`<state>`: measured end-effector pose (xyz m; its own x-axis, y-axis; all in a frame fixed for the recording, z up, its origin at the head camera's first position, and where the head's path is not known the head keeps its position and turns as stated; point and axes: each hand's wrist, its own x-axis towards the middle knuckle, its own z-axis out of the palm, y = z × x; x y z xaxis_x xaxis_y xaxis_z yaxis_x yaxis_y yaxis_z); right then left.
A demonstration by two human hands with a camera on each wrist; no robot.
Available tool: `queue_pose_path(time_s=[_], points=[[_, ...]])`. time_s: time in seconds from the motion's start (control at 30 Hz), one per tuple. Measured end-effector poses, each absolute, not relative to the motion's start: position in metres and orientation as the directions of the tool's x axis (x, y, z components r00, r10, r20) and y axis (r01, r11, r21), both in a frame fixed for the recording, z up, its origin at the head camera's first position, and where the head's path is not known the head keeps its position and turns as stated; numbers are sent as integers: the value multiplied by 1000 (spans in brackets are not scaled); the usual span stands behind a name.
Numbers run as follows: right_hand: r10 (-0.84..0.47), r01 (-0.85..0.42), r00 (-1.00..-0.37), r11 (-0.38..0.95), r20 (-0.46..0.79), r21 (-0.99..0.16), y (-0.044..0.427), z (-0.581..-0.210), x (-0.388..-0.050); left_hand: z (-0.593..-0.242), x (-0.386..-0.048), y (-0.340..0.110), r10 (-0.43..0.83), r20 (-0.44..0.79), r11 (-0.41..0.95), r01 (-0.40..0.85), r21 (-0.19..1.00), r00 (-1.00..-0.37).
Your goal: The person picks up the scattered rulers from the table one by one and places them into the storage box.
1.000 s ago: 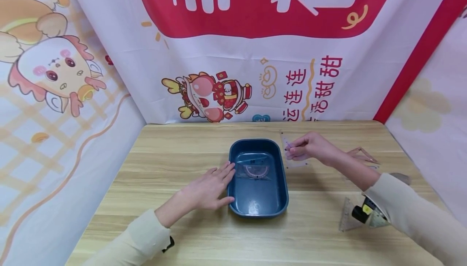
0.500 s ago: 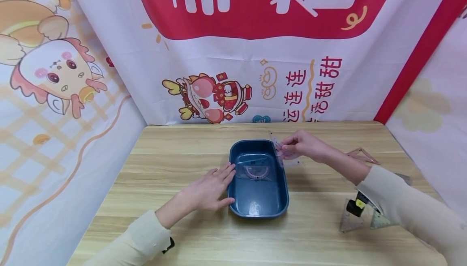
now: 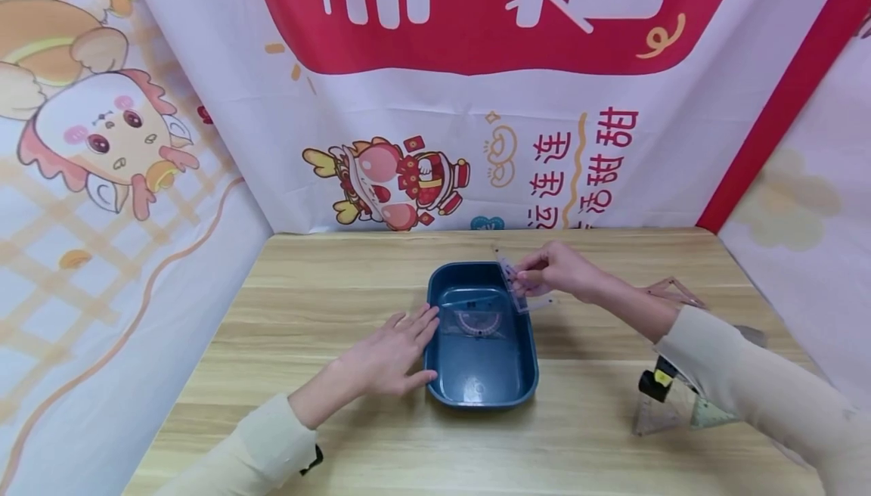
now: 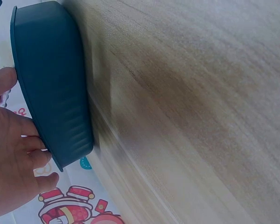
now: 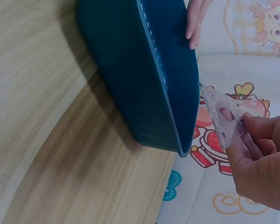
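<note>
A dark blue plastic bin (image 3: pixel 476 371) stands on the wooden table. My left hand (image 3: pixel 391 352) rests along its left rim with extended fingers; in the left wrist view its fingertips touch the bin's edge. Between thumb and fingers, my right hand (image 3: pixel 565 273) pinches a clear set square (image 5: pixel 222 112). That set square is tilted over the bin's far right rim. Whether it touches the rim I cannot tell. A clear protractor (image 3: pixel 478 323) with a pinkish arc lies in the bin, with a thin bluish transparent piece (image 3: pixel 469 304) just behind it.
Right of the bin lie a clear triangular ruler (image 3: pixel 655 416), a greenish set square (image 3: pixel 711 411), a brownish-pink set square (image 3: pixel 675 292) and a greyish piece (image 3: pixel 751 335). The right forearm passes above and partly covers some of these. A printed cloth (image 3: pixel 401 103) hangs behind the table.
My right hand has moved left with the set square, from beside the bin to above its right rim. My left hand and the bin have stayed in place.
</note>
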<state>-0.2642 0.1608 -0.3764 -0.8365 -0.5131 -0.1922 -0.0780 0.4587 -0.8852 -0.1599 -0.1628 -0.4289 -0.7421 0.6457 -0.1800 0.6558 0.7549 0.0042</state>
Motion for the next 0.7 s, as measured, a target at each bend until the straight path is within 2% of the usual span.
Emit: queue_pose_path(time_s=[0.3, 0.7], points=[[-506, -176, -850, 536, -148, -825, 151, -372, -265, -426, -159, -163, 642, -186, 756, 654, -5, -744], [-575, -283, -811, 547, -108, -788, 136, -371, -260, -427, -160, -163, 636, -185, 762, 648, -3, -749]])
